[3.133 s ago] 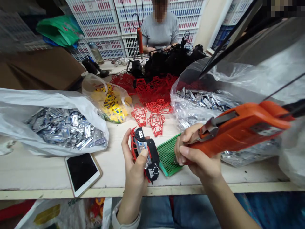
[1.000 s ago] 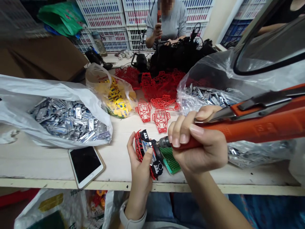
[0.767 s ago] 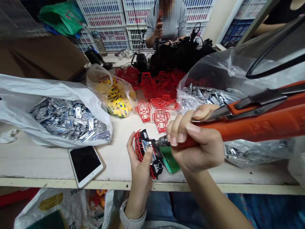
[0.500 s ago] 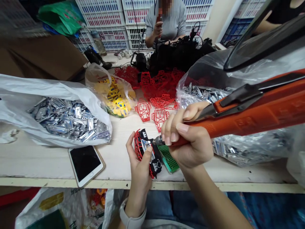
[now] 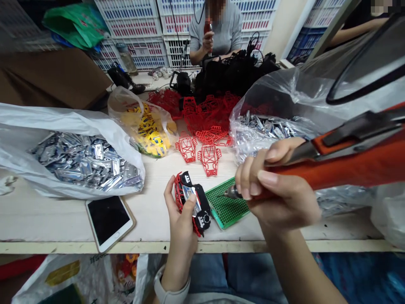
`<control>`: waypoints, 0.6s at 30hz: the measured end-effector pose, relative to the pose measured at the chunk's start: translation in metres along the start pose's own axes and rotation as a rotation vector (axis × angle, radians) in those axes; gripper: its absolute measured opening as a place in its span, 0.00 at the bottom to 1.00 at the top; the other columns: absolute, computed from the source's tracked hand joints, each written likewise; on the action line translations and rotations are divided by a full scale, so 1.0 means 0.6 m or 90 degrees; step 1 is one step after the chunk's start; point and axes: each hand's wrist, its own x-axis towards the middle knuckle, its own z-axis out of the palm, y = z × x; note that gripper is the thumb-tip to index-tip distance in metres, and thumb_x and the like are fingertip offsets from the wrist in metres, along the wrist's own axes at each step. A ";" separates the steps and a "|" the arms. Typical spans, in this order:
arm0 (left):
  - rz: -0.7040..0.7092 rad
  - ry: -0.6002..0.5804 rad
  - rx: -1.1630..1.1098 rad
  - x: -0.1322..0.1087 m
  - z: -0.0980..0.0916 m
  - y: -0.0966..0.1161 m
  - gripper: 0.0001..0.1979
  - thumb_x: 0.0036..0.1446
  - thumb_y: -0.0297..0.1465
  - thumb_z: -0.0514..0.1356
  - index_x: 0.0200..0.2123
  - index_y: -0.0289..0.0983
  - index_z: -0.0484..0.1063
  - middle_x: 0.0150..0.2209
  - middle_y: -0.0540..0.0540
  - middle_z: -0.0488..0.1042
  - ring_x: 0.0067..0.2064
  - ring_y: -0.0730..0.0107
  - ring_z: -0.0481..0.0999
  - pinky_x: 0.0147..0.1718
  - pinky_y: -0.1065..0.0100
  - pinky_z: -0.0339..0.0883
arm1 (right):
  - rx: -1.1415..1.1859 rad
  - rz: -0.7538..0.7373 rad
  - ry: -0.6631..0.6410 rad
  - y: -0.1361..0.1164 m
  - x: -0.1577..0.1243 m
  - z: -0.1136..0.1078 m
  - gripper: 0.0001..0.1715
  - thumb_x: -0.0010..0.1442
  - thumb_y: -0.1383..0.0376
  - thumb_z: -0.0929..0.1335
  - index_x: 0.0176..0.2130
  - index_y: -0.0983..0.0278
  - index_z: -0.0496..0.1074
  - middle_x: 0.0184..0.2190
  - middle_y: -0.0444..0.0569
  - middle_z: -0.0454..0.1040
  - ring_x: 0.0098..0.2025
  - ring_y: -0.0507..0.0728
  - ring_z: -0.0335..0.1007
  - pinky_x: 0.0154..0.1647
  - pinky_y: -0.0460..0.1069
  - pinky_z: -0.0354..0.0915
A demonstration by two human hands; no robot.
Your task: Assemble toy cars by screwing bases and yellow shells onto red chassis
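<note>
My left hand (image 5: 182, 219) is closed around a toy car body (image 5: 200, 204) in black, silver and red, its thumb pressed on the silver part. In my right hand (image 5: 278, 185) is an orange electric screwdriver (image 5: 348, 158), fingers wrapped round its front end and lever. The tip points left over a green perforated tray (image 5: 226, 202); whether it touches the tray I cannot tell. Just beyond the car body lie separate red plastic frames (image 5: 209, 160) on the table. The tray's right part is hidden behind my right hand.
Bags of silver parts lie left (image 5: 85, 162) and right (image 5: 262, 126). A bag of yellow parts (image 5: 153, 131), piled red frames (image 5: 207, 116) and black parts (image 5: 230, 76) sit farther back. A phone (image 5: 109, 221) rests near the front edge. Across the table sits a person (image 5: 218, 29).
The screwdriver has moved right, away from the car body, and its tip is now over the green tray. My left hand still holds the car body.
</note>
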 end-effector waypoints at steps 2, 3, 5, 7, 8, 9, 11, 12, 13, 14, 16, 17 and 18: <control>0.002 0.009 -0.006 0.000 0.003 0.000 0.41 0.50 0.42 0.74 0.66 0.52 0.63 0.64 0.45 0.73 0.56 0.59 0.79 0.52 0.65 0.74 | -0.004 0.024 0.008 0.007 -0.013 -0.020 0.11 0.53 0.72 0.72 0.35 0.58 0.70 0.17 0.35 0.67 0.13 0.49 0.59 0.14 0.45 0.59; 0.005 0.013 -0.006 0.000 0.004 0.000 0.41 0.50 0.42 0.74 0.66 0.52 0.63 0.64 0.45 0.73 0.56 0.59 0.79 0.52 0.65 0.74 | -0.002 0.040 0.013 0.014 -0.020 -0.028 0.10 0.53 0.72 0.71 0.35 0.59 0.71 0.17 0.35 0.67 0.13 0.49 0.60 0.14 0.45 0.59; 0.009 0.019 -0.006 -0.001 0.007 0.001 0.41 0.50 0.42 0.74 0.66 0.52 0.63 0.65 0.46 0.73 0.56 0.60 0.79 0.52 0.66 0.74 | 0.002 0.067 0.019 0.028 -0.036 -0.039 0.10 0.53 0.72 0.71 0.35 0.58 0.72 0.17 0.34 0.67 0.13 0.49 0.60 0.14 0.44 0.59; 0.008 0.024 -0.005 -0.002 0.008 0.002 0.41 0.51 0.42 0.73 0.67 0.52 0.63 0.65 0.46 0.73 0.56 0.60 0.79 0.52 0.65 0.74 | 0.005 0.090 0.017 0.039 -0.049 -0.045 0.10 0.53 0.72 0.72 0.35 0.58 0.73 0.17 0.34 0.68 0.14 0.49 0.62 0.15 0.44 0.60; 0.008 0.025 -0.005 -0.003 0.008 0.002 0.41 0.52 0.42 0.73 0.67 0.52 0.62 0.65 0.45 0.73 0.56 0.59 0.79 0.52 0.65 0.74 | 0.007 0.100 0.012 0.042 -0.054 -0.047 0.10 0.53 0.72 0.72 0.35 0.58 0.73 0.17 0.35 0.68 0.14 0.49 0.63 0.16 0.44 0.61; 0.009 0.025 -0.003 -0.003 0.008 0.003 0.41 0.52 0.42 0.72 0.67 0.52 0.62 0.64 0.45 0.73 0.56 0.59 0.80 0.52 0.65 0.74 | 0.010 0.109 0.006 0.044 -0.058 -0.049 0.10 0.54 0.72 0.72 0.36 0.58 0.73 0.18 0.35 0.68 0.15 0.49 0.63 0.16 0.44 0.62; 0.011 0.025 -0.001 -0.003 0.008 0.004 0.41 0.52 0.42 0.72 0.67 0.51 0.62 0.64 0.45 0.74 0.54 0.60 0.81 0.50 0.65 0.75 | 0.012 0.118 -0.001 0.044 -0.064 -0.052 0.10 0.55 0.71 0.73 0.37 0.58 0.73 0.19 0.35 0.69 0.15 0.49 0.64 0.17 0.45 0.62; 0.012 0.026 -0.001 -0.003 0.007 0.003 0.41 0.52 0.42 0.73 0.67 0.51 0.63 0.64 0.45 0.74 0.53 0.60 0.81 0.49 0.65 0.75 | 0.011 0.117 -0.002 0.044 -0.065 -0.053 0.10 0.55 0.71 0.74 0.37 0.58 0.74 0.19 0.36 0.69 0.15 0.49 0.64 0.16 0.45 0.62; 0.013 0.027 -0.001 -0.003 0.007 0.003 0.41 0.52 0.42 0.73 0.67 0.51 0.64 0.64 0.45 0.74 0.53 0.60 0.81 0.48 0.66 0.76 | 0.011 0.113 -0.003 0.043 -0.066 -0.054 0.10 0.56 0.70 0.74 0.37 0.58 0.74 0.20 0.36 0.69 0.15 0.49 0.64 0.16 0.45 0.61; 0.015 0.028 0.000 -0.003 0.006 0.002 0.40 0.52 0.42 0.73 0.66 0.51 0.64 0.64 0.45 0.73 0.53 0.60 0.81 0.48 0.66 0.76 | 0.011 0.111 -0.006 0.043 -0.067 -0.055 0.10 0.56 0.70 0.74 0.37 0.58 0.73 0.20 0.36 0.68 0.15 0.49 0.63 0.16 0.45 0.61; 0.024 0.022 0.007 -0.002 0.005 0.000 0.39 0.53 0.42 0.72 0.66 0.51 0.64 0.65 0.45 0.73 0.55 0.59 0.80 0.49 0.66 0.75 | 0.013 0.108 -0.013 0.044 -0.068 -0.055 0.09 0.57 0.69 0.74 0.37 0.58 0.73 0.19 0.36 0.67 0.15 0.50 0.63 0.16 0.45 0.61; 0.027 0.017 0.012 -0.002 0.004 -0.001 0.39 0.54 0.43 0.71 0.67 0.52 0.63 0.65 0.45 0.72 0.56 0.59 0.80 0.50 0.65 0.75 | 0.014 0.108 -0.014 0.044 -0.068 -0.055 0.09 0.57 0.69 0.74 0.38 0.58 0.73 0.19 0.35 0.67 0.15 0.50 0.63 0.16 0.45 0.61; 0.028 0.011 0.016 -0.001 0.004 -0.002 0.38 0.54 0.43 0.71 0.67 0.52 0.63 0.65 0.46 0.72 0.56 0.59 0.79 0.51 0.65 0.75 | 0.013 0.108 -0.014 0.045 -0.068 -0.054 0.09 0.57 0.69 0.74 0.38 0.58 0.73 0.19 0.35 0.67 0.16 0.50 0.63 0.16 0.45 0.61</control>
